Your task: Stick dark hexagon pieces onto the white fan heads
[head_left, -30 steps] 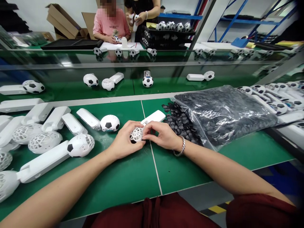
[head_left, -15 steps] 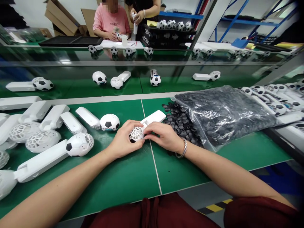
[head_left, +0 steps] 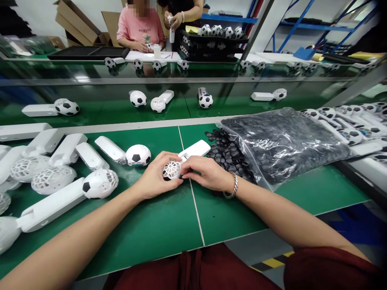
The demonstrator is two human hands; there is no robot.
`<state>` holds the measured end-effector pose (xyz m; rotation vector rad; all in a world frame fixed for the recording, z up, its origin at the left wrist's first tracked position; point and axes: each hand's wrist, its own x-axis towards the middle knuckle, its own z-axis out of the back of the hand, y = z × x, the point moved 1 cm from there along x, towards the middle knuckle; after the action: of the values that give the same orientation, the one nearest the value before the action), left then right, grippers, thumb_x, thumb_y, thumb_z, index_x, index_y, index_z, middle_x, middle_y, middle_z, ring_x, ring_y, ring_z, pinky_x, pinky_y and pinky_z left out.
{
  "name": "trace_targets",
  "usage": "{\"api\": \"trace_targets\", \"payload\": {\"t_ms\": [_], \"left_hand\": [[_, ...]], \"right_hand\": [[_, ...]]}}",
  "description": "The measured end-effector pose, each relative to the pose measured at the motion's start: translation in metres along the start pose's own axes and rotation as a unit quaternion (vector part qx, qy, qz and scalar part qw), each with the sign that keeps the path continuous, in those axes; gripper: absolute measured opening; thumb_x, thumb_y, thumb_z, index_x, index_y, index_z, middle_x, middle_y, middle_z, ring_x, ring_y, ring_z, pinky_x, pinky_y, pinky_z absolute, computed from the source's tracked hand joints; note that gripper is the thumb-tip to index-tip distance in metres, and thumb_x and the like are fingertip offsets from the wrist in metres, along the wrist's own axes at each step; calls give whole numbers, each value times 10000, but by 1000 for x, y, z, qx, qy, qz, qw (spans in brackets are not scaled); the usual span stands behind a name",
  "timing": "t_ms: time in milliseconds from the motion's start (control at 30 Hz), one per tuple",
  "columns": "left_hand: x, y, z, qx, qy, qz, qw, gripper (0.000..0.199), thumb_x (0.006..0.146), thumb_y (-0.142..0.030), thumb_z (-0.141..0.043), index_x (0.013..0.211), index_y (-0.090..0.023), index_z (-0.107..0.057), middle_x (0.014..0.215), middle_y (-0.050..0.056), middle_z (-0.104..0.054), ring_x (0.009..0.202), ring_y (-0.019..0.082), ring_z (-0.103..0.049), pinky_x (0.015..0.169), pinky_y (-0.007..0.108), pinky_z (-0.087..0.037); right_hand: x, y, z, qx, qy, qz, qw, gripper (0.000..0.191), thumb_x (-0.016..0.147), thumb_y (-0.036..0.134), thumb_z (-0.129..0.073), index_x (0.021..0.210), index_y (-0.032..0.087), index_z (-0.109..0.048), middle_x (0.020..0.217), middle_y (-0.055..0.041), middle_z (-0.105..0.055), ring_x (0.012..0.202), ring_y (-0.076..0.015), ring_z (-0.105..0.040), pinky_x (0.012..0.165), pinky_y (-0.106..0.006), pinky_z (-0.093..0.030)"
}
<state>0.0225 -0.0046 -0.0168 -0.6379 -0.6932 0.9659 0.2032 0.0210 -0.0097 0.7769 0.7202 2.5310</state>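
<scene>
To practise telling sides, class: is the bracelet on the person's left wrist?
No, the bracelet circles the wrist of the right hand, and the left hand has none.

Inspected: one head-worn view, set above and behind the left hand (head_left: 159, 175) and the right hand (head_left: 205, 173), facing forward and steeply enough downward to look onto the green table (head_left: 145, 225) beneath them. Range to both hands is moderately near; they sit around mid-frame, the forearms reaching in from the lower left and lower right. Nearer than the hands, the wearer's dark red clothing (head_left: 232, 272) crosses the bottom edge (a wide field, evidently). Well beyond the hands, coverage extends to a seated person (head_left: 140, 30), cropped at the top edge, and blue shelving (head_left: 320, 27).
</scene>
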Motion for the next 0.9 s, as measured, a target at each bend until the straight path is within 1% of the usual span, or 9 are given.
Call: {"api": "trace_targets", "payload": {"t_ms": [200, 267, 367, 533, 633, 733, 800, 833, 900], "left_hand": [[0, -2, -2, -4, -10, -5, 1000, 342, 662, -145, -600, 992, -208, -536, 1073, 47, -534, 1063, 216, -500, 944, 388, -398], [-1, -2, -4, -5, -15, -3, 1000, 350, 663, -141, -591, 1001, -209, -531, 1072, 43, -531, 1047, 213, -504, 934, 384, -402], [-1, -2, -5, -12, -25, 5, 1000, 364, 656, -144, -594, 1006, -208, -519, 1050, 38, -527, 1015, 207, -511, 921, 376, -405], [-3, -3, -10, -17, -48, 29, 998, 317, 647, -139, -576, 954, -205, -534, 993, 30, -520, 967, 200, -524, 891, 362, -412], [-3, -6, -11, -24, -55, 40, 997, 328, 621, -130, -585, 938, -205, -543, 980, 30, -529, 961, 206, -531, 889, 361, -413], [9, -15, 1, -38, -31, 75, 996, 340, 610, -151, -610, 940, -203, -550, 979, 28, -556, 909, 206, -559, 825, 345, -449], [26, -25, 17, -46, 12, 99, 994, 375, 632, -233, -649, 989, -193, -543, 965, 31, -590, 859, 204, -584, 750, 318, -475], [37, -30, 26, -40, 40, 99, 993, 434, 645, -297, -666, 1042, -188, -529, 982, 35, -604, 863, 204, -592, 736, 304, -480], [64, -35, 47, -2, 77, 77, 994, 621, 653, -427, -681, 1180, -185, -461, 1105, 48, -593, 975, 209, -578, 802, 280, -469]], "right_hand": [[4, -5, -2, 31, -28, -6, 999, 90, 793, 135, -590, 840, 165, -519, 788, -14, -589, 718, -111, -538, 674, -227, -453], [6, -9, -1, 15, -41, -3, 999, 135, 782, 215, -624, 858, 166, -523, 811, -22, -588, 742, -125, -523, 694, -248, -438], [12, -14, 3, -29, -44, -7, 999, 295, 718, 377, -677, 878, 177, -532, 864, -33, -585, 815, -159, -499, 758, -293, -400], [22, -23, 9, -67, 11, -71, 995, 470, 618, 498, -715, 896, 174, -519, 928, -50, -555, 859, -189, -494, 759, -309, -379], [24, -28, 13, -86, 61, -71, 992, 529, 622, 520, -702, 972, 171, -514, 1008, -76, -569, 925, -219, -509, 806, -341, -368], [29, -34, 24, -124, 145, -46, 980, 611, 616, 472, -715, 1100, 179, -484, 1094, -94, -573, 1015, -261, -512, 865, -385, -345], [37, -39, 38, -132, 195, -57, 970, 517, 628, 398, -705, 1059, 186, -515, 1010, -66, -612, 936, -240, -564, 810, -346, -387], [41, -42, 48, -131, 200, -70, 968, 448, 642, 370, -688, 1022, 189, -533, 967, -51, -625, 886, -223, -584, 772, -318, -407], [51, -54, 72, -136, 172, -113, 969, 402, 656, 364, -658, 999, 192, -540, 956, -43, -631, 849, -210, -596, 718, -284, -431]]}}
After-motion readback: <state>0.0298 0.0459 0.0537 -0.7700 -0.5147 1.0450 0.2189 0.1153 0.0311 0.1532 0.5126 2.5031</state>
